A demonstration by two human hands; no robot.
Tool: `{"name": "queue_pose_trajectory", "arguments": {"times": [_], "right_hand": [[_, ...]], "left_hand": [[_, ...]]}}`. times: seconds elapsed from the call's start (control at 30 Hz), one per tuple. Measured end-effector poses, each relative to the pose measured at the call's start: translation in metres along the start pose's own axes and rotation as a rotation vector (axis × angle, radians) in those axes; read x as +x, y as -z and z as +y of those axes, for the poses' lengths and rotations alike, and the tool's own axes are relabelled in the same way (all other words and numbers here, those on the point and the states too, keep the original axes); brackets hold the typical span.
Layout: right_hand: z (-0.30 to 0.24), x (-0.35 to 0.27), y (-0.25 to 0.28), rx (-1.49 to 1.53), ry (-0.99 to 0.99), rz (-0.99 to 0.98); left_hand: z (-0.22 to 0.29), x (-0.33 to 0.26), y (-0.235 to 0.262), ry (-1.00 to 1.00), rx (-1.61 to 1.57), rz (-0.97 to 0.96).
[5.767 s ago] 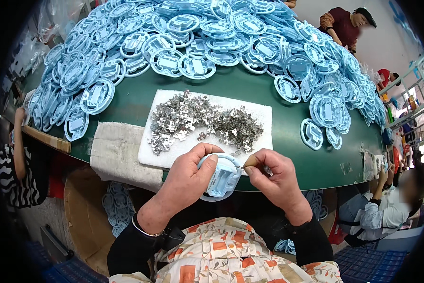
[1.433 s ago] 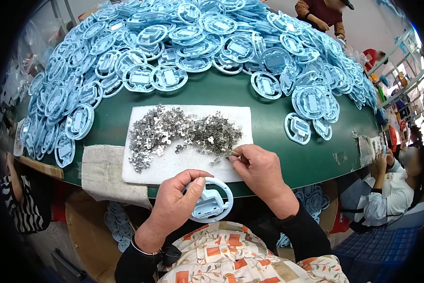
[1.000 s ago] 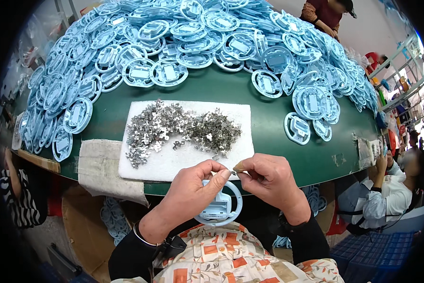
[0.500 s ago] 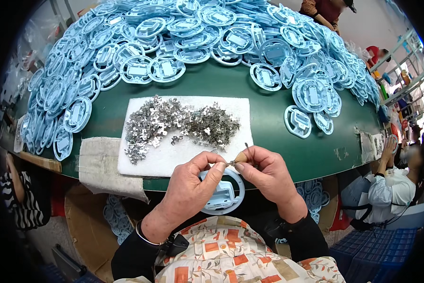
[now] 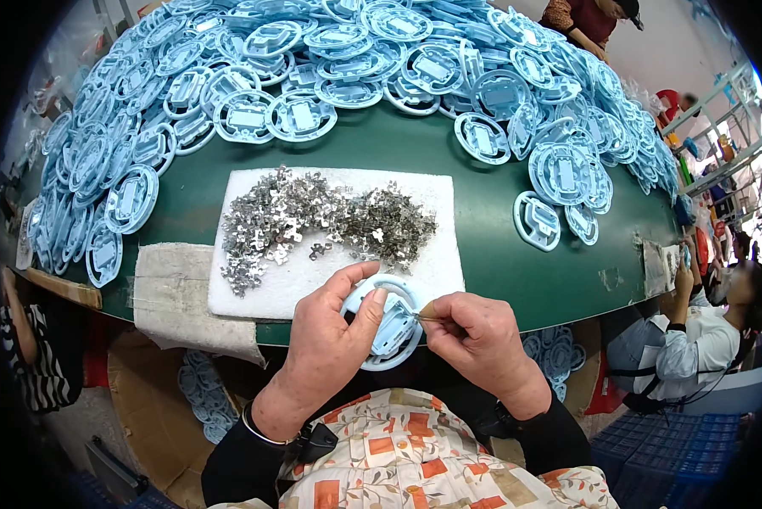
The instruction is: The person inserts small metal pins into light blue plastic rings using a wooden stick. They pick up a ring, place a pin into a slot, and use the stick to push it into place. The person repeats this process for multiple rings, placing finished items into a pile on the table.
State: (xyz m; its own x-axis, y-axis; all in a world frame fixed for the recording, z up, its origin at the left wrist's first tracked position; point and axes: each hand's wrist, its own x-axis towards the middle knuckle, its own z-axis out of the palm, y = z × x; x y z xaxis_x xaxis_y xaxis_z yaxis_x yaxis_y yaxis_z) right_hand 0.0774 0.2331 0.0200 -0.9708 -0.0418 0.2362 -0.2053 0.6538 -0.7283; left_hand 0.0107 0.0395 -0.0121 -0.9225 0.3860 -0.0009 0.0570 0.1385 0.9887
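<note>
My left hand (image 5: 334, 335) grips a light blue plastic wheel (image 5: 409, 345) by its left side, thumb across the rim. This round part has an outer ring and a boxy middle with a recess. From the right, my right hand (image 5: 480, 343) pinches a thin metal tool (image 5: 421, 316) whose tip reaches the wheel's inner edge; its exact kind is mostly hidden by my fingers. A brownish cover is on one fingertip. Just beyond my hands, small silvery metal clips (image 5: 287, 212) lie heaped on a white foam sheet (image 5: 338, 299).
A big pile of blue wheels (image 5: 338, 51) covers the far side of the green table (image 5: 491, 280). A greyish cloth pad (image 5: 173, 288) lies left of the foam. Cardboard boxes (image 5: 147, 407) holding more wheels stand below the edge. Other people (image 5: 711, 331) sit or stand around.
My hands were pinched together above the wheel; now the left has taken the wheel by its rim and raised it. My right hand has moved down, its tool tip at the wheel.
</note>
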Motion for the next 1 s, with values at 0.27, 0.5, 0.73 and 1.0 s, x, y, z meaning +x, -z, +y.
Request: {"name": "queue_pose_trajectory", "arguments": {"times": [0.27,0.5,0.73,1.0], "right_hand": [[-0.015,0.008,-0.003,-0.209,-0.045,-0.078],[-0.026,0.020,0.007,-0.280,-0.195,-0.209],[-0.012,0.013,-0.003,-0.101,-0.255,-0.153],[-0.008,-0.003,0.000,0.774,-0.637,-0.224]], "left_hand": [[-0.002,0.001,0.000,-0.006,-0.038,-0.013],[0.000,-0.001,0.002,-0.008,-0.016,-0.026],[-0.003,0.000,0.002,-0.017,-0.063,-0.026],[0.002,-0.013,0.010,0.180,-0.433,-0.148]]}}
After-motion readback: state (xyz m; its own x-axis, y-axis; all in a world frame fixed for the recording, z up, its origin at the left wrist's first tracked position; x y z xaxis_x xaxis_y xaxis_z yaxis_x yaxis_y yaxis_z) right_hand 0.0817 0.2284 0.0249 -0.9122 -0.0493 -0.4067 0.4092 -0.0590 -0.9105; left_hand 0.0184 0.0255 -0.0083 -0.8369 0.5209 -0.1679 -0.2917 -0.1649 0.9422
